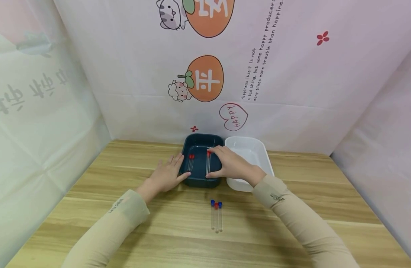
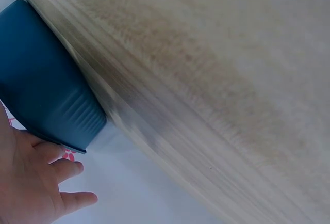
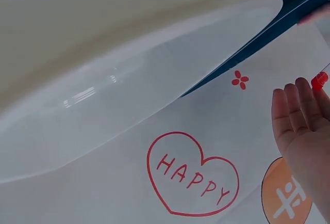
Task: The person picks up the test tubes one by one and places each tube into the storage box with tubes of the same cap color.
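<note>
My right hand (image 1: 233,163) pinches a red-capped test tube (image 1: 208,163) lengthwise, with fingers at the cap and the thumb at the bottom end, at the right side of the dark blue tray (image 1: 201,183). In the right wrist view the tube's red cap (image 3: 319,81) shows at the fingertips. More red-capped tubes (image 1: 190,163) lie side by side in the tray's left half. My left hand (image 1: 166,176) rests against the tray's left edge, fingers spread. Three tubes lie on the table in front: two blue-capped tubes (image 1: 212,216) and a red-capped one (image 1: 217,219).
A white tray (image 1: 266,158) stands directly right of the dark one, under my right wrist. Behind both trays hangs a printed cloth (image 1: 141,108). Cloth walls also rise on the left and right of the wooden table (image 1: 309,178).
</note>
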Demonstrator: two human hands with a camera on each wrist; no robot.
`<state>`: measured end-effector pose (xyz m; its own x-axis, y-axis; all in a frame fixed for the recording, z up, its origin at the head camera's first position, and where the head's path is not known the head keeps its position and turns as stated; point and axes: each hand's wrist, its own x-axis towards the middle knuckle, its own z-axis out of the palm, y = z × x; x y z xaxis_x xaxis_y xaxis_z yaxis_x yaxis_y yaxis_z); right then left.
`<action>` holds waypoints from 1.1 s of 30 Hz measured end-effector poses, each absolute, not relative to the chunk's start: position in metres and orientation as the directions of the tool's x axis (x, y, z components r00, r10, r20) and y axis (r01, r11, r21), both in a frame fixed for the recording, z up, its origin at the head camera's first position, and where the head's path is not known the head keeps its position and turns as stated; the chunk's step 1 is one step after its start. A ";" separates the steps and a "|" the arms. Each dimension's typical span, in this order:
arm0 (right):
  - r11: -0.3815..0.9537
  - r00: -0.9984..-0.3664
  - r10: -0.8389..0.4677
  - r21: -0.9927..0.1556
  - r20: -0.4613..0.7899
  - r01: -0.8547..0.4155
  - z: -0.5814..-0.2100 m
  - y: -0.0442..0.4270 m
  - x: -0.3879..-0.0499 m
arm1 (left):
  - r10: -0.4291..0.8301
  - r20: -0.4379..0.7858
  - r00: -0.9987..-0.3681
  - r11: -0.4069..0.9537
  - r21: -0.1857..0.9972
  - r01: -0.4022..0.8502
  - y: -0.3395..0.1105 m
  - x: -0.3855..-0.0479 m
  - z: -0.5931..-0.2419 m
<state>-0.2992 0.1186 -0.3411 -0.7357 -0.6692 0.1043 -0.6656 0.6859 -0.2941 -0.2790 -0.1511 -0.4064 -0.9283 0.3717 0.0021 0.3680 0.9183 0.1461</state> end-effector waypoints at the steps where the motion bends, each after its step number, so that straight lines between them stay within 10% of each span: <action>1: 0.689 -0.738 -0.667 -0.293 0.103 -0.663 -0.341 0.118 -0.301 | 0.371 0.003 -0.929 0.918 0.148 0.368 -0.151 -0.279 -0.406; 33: 0.758 -0.780 -0.626 -0.240 -0.007 -0.606 -0.366 0.075 -0.334 | 0.373 0.009 -0.928 0.914 0.166 0.369 -0.151 -0.278 -0.407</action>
<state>-0.3338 0.0750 -0.3658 -0.7800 -0.6257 -0.0066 -0.6063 0.7583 -0.2397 -0.2784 -0.1512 -0.4072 -0.9277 0.3731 0.0087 0.3693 0.9143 0.1661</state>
